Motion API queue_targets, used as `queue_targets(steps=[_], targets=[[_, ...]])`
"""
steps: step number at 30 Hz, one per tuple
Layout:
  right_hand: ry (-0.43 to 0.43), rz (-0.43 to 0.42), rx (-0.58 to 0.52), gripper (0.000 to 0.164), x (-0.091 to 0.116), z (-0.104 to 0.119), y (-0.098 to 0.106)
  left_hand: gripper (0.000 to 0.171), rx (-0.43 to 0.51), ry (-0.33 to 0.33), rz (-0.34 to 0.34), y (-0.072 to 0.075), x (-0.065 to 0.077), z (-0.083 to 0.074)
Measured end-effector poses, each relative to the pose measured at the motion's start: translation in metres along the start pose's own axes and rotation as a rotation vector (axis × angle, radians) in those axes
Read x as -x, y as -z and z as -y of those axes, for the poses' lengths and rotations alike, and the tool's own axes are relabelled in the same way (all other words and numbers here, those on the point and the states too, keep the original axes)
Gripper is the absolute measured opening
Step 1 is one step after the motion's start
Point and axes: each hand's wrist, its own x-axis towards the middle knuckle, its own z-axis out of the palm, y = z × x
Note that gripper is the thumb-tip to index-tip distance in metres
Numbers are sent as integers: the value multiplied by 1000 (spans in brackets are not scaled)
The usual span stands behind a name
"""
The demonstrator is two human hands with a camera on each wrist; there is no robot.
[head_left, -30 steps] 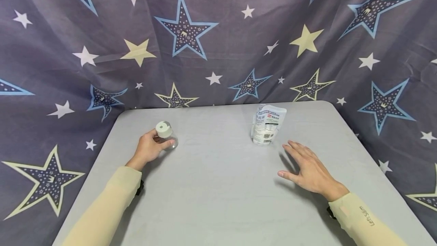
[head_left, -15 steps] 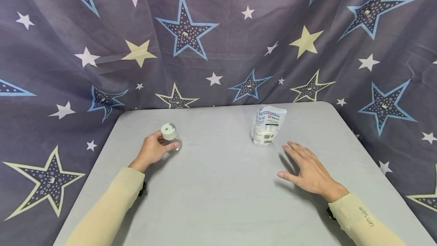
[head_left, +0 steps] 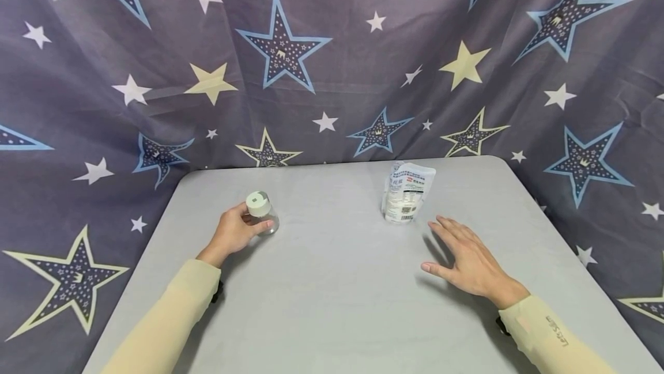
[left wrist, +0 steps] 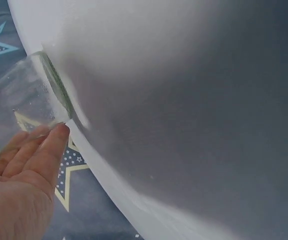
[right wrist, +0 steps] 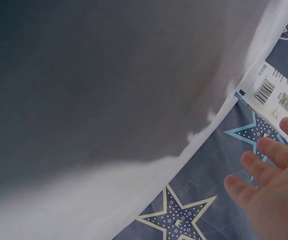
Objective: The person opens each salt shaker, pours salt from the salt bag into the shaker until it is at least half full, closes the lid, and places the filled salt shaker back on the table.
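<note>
In the head view, my left hand [head_left: 234, 231] holds a small clear jar [head_left: 272, 225] with a pale lid [head_left: 257, 204], thumb on one side and fingers on the other. The left wrist view shows the jar's see-through wall [left wrist: 26, 92] between the thumb and the fingers [left wrist: 47, 155]; its base is close to or on the table, I cannot tell which. A white pouch [head_left: 407, 192] with blue print stands upright at the back right. My right hand [head_left: 469, 259] is spread just in front and to the right of it, not touching it.
Both hands are over a grey-white covered table [head_left: 321, 299] with rounded back corners. Behind it and at both sides hangs a dark curtain [head_left: 342, 34] printed with stars.
My left hand has moved a little to the right and nearer to me with the jar in its grip. The right hand and the pouch have stayed in place.
</note>
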Motion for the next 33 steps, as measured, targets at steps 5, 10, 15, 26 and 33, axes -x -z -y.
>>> queue_targets(steps=[5, 10, 15, 26, 33], targets=[[-3, 3, -2, 94, 0, 0, 0, 64, 9, -13, 8, -1, 3, -2], [-4, 0, -2, 95, 1, 0, -1, 63, 6, -24, 18, -2, 4, -3], [-6, 3, -6, 95, 1, 0, -1, 62, -5, -32, 26, -5, 5, -3], [-7, -3, -9, 95, 2, 0, -1, 58, 11, -56, 33, -12, 8, -12], [-3, -8, -9, 95, 3, 1, -1, 58, 33, -70, 56, -18, 11, -19]])
